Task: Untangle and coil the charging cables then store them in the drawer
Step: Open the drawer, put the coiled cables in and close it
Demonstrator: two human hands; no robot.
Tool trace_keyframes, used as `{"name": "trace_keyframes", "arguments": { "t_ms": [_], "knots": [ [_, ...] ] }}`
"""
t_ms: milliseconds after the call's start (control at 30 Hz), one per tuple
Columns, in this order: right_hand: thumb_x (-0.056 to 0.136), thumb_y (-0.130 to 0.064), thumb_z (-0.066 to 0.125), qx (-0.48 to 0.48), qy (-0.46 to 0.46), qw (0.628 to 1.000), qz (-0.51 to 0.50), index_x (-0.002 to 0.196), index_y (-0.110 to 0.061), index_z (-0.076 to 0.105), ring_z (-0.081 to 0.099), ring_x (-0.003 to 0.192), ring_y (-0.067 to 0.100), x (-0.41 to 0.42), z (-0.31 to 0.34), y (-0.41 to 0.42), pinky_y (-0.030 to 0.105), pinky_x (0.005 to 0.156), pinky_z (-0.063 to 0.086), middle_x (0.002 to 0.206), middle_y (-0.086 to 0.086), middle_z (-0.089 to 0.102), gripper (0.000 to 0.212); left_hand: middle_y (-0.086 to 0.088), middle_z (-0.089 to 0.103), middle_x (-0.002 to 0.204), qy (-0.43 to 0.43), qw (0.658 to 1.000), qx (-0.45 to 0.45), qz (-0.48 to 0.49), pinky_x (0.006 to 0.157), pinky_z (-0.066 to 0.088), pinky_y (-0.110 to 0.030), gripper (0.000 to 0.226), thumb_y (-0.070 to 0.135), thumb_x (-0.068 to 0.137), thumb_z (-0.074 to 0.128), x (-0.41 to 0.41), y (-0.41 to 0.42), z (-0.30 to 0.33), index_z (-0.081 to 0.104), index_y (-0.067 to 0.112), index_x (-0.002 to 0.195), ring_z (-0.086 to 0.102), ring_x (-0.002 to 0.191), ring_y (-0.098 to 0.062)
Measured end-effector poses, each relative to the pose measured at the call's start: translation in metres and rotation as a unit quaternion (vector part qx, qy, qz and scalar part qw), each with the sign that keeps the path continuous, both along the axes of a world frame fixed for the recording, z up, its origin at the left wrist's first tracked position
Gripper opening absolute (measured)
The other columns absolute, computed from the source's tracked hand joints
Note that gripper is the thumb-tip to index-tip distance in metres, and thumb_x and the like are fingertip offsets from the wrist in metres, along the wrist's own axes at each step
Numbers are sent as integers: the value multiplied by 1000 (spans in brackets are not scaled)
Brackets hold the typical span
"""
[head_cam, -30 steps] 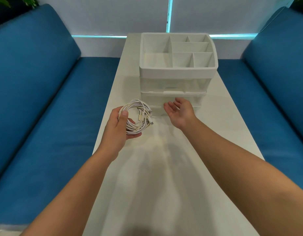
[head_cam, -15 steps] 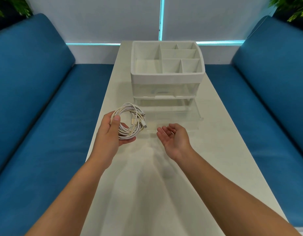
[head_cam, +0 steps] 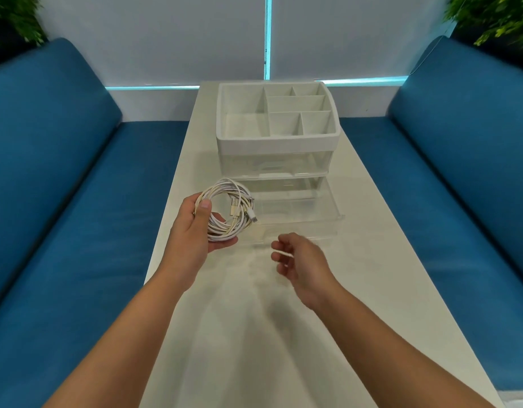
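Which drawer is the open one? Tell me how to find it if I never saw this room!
Look for the long white table between the blue sofas, and the white organizer at its far end. The see-through bottom drawer sticks out toward the person, right beside the coiled white cables gripped by the left hand. The upper drawer above it is pushed in.

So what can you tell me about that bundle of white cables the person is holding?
The coil of white charging cables is wound into a rough ring of many loops, thin and smooth like plastic-coated cord. Several connector ends poke out on its right side, pointing toward the open clear drawer. The left hand grips it, thumb over the loops and fingers beneath, holding it above the white table, just left of the drawer. The right hand does not touch it.
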State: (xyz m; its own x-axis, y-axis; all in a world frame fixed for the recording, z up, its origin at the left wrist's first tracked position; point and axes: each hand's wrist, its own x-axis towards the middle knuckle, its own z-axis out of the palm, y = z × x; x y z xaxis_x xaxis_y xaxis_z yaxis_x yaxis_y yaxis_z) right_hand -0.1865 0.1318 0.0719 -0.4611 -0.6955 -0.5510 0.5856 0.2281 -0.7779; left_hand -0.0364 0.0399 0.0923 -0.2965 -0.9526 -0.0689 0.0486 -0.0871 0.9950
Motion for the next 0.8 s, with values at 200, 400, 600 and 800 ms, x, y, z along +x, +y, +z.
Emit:
{"name": "trace_keyframes", "arguments": {
  "t_ms": [200, 400, 600, 800],
  "knots": [
    [97, -33, 50, -54, 293, 953, 57, 106, -20, 58, 59, 98, 16, -48, 71, -29, 32, 89, 52, 106, -1, 61, 18, -8, 56, 90, -17, 996, -33, -83, 68, 61, -37, 25, 31, 105, 39, -44, -22, 30, 52, 21, 125, 66, 81, -19],
    [97, -29, 53, 3, 200, 956, 214, 99, -16, 64, 62, 86, 24, -77, 84, -55, 39, 90, 53, 98, 11, 64, 18, -10, 56, 93, -74, 981, 12, -177, 72, 62, -41, 25, 30, 105, 41, -84, -39, 32, 52, 16, 123, 65, 79, -21],
    [94, -16, 51, 82, 196, 951, 225, 93, -10, 60, 59, 76, 25, -90, 57, -63, 36, 75, 54, 90, 14, 58, 11, -15, 63, 106, -147, 955, 115, -232, 76, 61, -39, 21, 22, 104, 42, -94, -48, 18, 53, 13, 119, 69, 86, -27],
    [93, -6, 40, 127, 203, 941, 240, 83, -7, 56, 58, 68, 23, -90, 43, -72, 38, 79, 55, 79, 11, 59, 18, -6, 43, 69, -315, 910, 59, -261, 54, 37, -25, 19, 4, 91, 36, -101, -58, 11, 45, 11, 75, 39, 58, -16]
  ]
}}
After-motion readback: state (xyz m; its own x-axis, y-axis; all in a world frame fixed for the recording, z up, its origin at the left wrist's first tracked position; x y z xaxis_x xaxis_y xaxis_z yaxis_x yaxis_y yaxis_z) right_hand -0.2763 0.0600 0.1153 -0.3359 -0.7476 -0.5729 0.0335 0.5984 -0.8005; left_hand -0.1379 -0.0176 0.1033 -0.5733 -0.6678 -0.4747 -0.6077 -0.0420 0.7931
